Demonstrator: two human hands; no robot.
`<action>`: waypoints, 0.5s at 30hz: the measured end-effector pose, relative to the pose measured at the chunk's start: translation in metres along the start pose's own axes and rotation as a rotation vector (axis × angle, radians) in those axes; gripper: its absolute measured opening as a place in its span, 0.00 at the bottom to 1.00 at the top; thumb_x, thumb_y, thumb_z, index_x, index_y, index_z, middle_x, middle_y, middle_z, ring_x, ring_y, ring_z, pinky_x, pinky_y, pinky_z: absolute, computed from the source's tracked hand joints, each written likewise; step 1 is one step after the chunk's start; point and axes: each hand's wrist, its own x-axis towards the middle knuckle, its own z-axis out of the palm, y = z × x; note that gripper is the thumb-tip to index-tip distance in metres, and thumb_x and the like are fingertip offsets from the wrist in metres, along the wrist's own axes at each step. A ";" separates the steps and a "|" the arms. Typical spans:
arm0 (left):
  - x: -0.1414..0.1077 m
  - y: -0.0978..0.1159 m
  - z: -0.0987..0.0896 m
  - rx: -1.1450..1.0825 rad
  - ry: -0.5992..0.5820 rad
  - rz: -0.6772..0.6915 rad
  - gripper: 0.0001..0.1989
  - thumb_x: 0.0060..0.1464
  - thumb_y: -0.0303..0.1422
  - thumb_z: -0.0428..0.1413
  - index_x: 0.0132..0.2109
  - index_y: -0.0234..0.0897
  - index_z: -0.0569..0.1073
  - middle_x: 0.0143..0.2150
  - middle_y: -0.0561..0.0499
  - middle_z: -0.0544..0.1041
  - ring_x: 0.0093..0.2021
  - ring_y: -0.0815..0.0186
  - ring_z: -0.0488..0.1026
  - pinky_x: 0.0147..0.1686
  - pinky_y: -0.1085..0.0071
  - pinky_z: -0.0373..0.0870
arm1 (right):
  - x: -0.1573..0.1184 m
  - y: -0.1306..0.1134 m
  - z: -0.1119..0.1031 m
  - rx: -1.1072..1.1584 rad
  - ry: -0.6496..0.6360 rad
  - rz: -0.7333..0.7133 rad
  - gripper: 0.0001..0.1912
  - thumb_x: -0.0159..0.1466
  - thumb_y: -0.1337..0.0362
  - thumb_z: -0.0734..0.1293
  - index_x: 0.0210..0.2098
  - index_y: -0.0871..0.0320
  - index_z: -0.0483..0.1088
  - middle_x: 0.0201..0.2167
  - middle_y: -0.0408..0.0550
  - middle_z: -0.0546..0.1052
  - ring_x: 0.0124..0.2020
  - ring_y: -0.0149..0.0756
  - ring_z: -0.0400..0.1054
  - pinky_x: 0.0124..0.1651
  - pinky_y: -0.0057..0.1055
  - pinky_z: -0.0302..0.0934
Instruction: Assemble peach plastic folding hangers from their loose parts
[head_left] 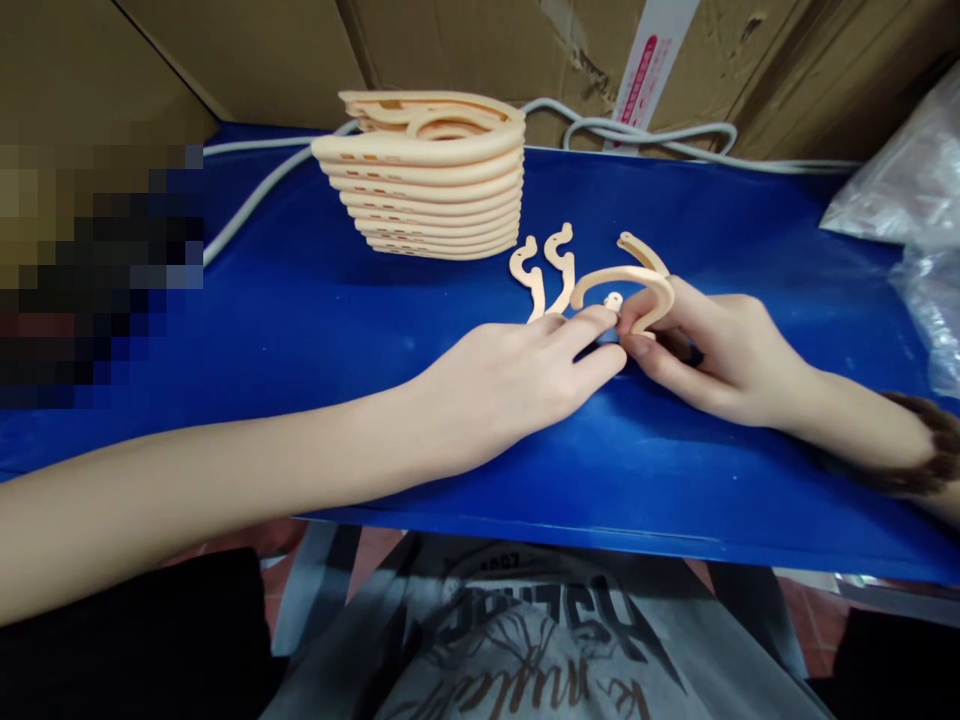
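My right hand (712,345) pinches a curved beige plastic piece (626,275) between thumb and fingers, and its arc rises toward the left. Another slim beige arm (643,252) shows just behind those fingers. My left hand (525,375) lies palm down at the centre, its fingertips close to the right hand's. Its fingers are bent over a beige part whose small holed tip (613,300) sticks out; the grip underneath is hidden. Two hook-shaped beige pieces (527,270) extend from beyond the left knuckles, lying on the blue table (420,325).
A tall stack of beige plastic pieces (442,195) stands at the back left of centre. White cable (259,200) runs along the back edge before cardboard (465,50). Clear plastic bags (911,190) lie at the far right. The table's front edge is near my lap.
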 end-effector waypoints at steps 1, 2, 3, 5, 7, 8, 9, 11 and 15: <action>-0.001 0.000 0.001 -0.005 0.022 0.004 0.20 0.73 0.22 0.44 0.64 0.30 0.73 0.64 0.38 0.77 0.59 0.56 0.80 0.38 0.69 0.82 | 0.000 0.000 0.000 0.003 -0.003 -0.002 0.05 0.72 0.68 0.64 0.46 0.52 0.63 0.25 0.34 0.71 0.19 0.26 0.62 0.26 0.26 0.55; -0.001 0.000 0.002 -0.015 0.039 0.004 0.20 0.72 0.22 0.44 0.63 0.31 0.73 0.63 0.39 0.77 0.58 0.56 0.81 0.38 0.69 0.82 | 0.000 0.000 0.000 0.002 -0.006 -0.003 0.05 0.72 0.67 0.64 0.46 0.52 0.63 0.25 0.34 0.71 0.19 0.26 0.62 0.26 0.26 0.55; -0.001 -0.001 0.003 -0.024 0.054 0.001 0.20 0.72 0.22 0.44 0.63 0.31 0.74 0.63 0.40 0.78 0.57 0.57 0.81 0.37 0.69 0.82 | 0.000 0.000 0.000 0.000 -0.010 -0.003 0.05 0.72 0.67 0.64 0.46 0.52 0.63 0.25 0.34 0.71 0.19 0.27 0.61 0.26 0.27 0.55; -0.001 -0.001 0.004 -0.032 0.081 0.002 0.20 0.71 0.22 0.45 0.61 0.32 0.75 0.61 0.41 0.79 0.57 0.56 0.81 0.38 0.68 0.82 | 0.000 -0.001 -0.001 -0.006 -0.013 -0.003 0.05 0.72 0.67 0.63 0.46 0.53 0.63 0.26 0.35 0.71 0.19 0.27 0.61 0.27 0.27 0.55; 0.000 -0.002 0.005 -0.034 0.101 0.018 0.18 0.70 0.23 0.47 0.60 0.31 0.76 0.60 0.41 0.80 0.59 0.55 0.79 0.45 0.65 0.82 | 0.000 -0.001 -0.002 -0.012 -0.010 -0.007 0.05 0.73 0.67 0.63 0.47 0.53 0.63 0.26 0.35 0.71 0.19 0.26 0.59 0.27 0.27 0.54; 0.000 -0.002 0.005 -0.036 0.107 0.027 0.18 0.70 0.23 0.48 0.59 0.31 0.76 0.59 0.40 0.80 0.60 0.55 0.79 0.48 0.64 0.81 | 0.000 -0.001 -0.002 -0.012 -0.007 -0.009 0.05 0.73 0.67 0.63 0.47 0.53 0.63 0.26 0.35 0.72 0.19 0.26 0.59 0.27 0.26 0.54; 0.001 -0.003 0.005 -0.038 0.111 0.032 0.17 0.70 0.24 0.48 0.59 0.30 0.76 0.59 0.40 0.80 0.60 0.54 0.78 0.51 0.63 0.80 | 0.000 -0.001 -0.002 -0.012 -0.004 -0.010 0.05 0.73 0.67 0.63 0.47 0.53 0.63 0.27 0.35 0.72 0.19 0.26 0.59 0.27 0.26 0.54; 0.001 -0.004 0.006 -0.036 0.113 0.026 0.17 0.70 0.25 0.49 0.59 0.29 0.77 0.58 0.39 0.81 0.58 0.53 0.79 0.52 0.61 0.80 | 0.000 -0.001 -0.002 -0.015 0.001 -0.010 0.04 0.73 0.67 0.63 0.46 0.53 0.63 0.26 0.35 0.71 0.19 0.25 0.59 0.26 0.26 0.54; 0.001 -0.006 0.010 -0.037 0.086 -0.002 0.18 0.70 0.25 0.48 0.61 0.28 0.75 0.59 0.38 0.80 0.58 0.53 0.78 0.54 0.60 0.79 | 0.002 -0.002 0.000 -0.015 0.008 -0.011 0.04 0.73 0.66 0.64 0.45 0.52 0.63 0.24 0.33 0.68 0.19 0.26 0.60 0.26 0.26 0.54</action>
